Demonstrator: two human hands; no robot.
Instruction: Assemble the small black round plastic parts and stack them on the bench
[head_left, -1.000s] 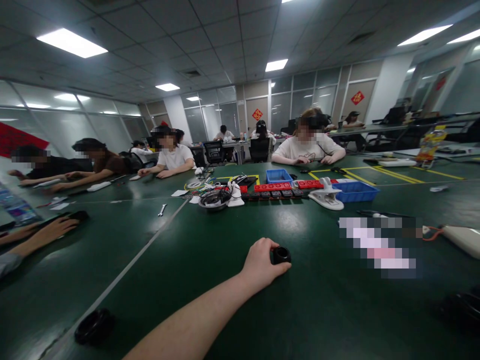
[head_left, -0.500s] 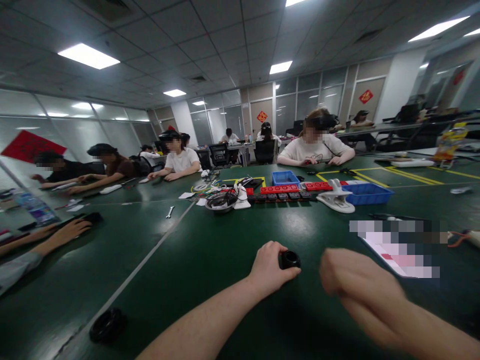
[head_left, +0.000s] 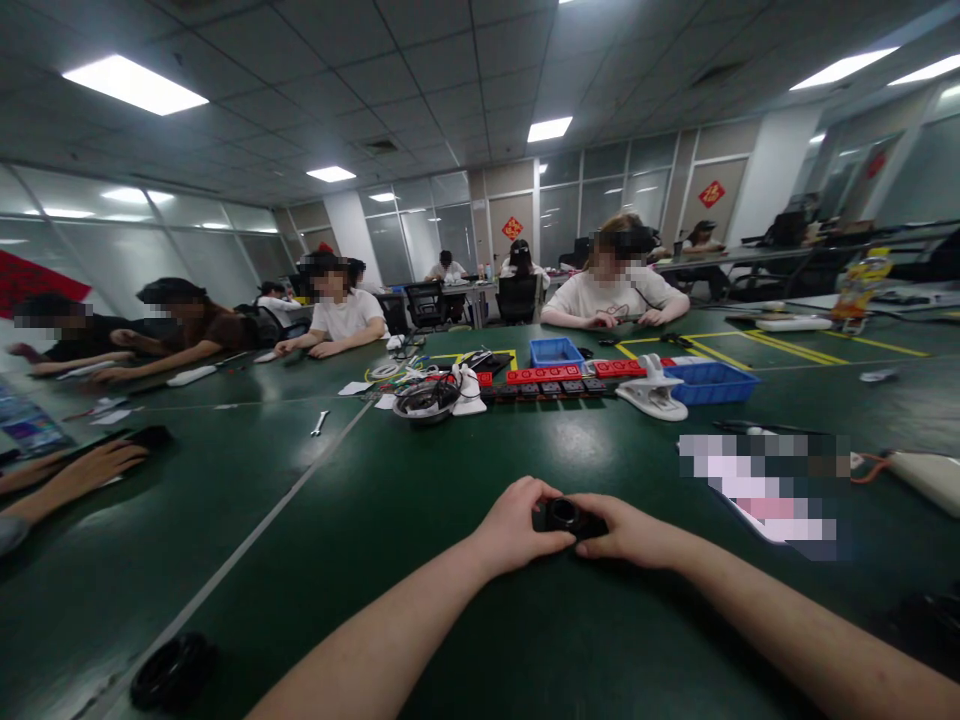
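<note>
My left hand (head_left: 525, 522) is closed around the left side of a small black ring-shaped part (head_left: 562, 514), its thumb in front and fingers behind. The round hole of the part faces up towards me. From the other side my right hand (head_left: 626, 530) is closed on black material (head_left: 595, 526) right beside the ring. Whether this is a second piece or the same part I cannot tell. Both hands are low over the green table (head_left: 420, 560), and their fingertips almost meet. Another black ring-shaped part (head_left: 174, 670) lies at the lower left.
Red power strips (head_left: 544, 374), blue trays (head_left: 709, 382), a white clamp (head_left: 654, 390) and a bowl of cables (head_left: 426, 400) stand ahead. A wrench (head_left: 320, 423) lies to the left. Right of my hands is a partly blurred-out pale flat item (head_left: 750, 510). Co-workers sit around.
My right hand has come in from the right and now meets the black part beside my left hand. The view has turned slightly right, so the table's things appear further left.
</note>
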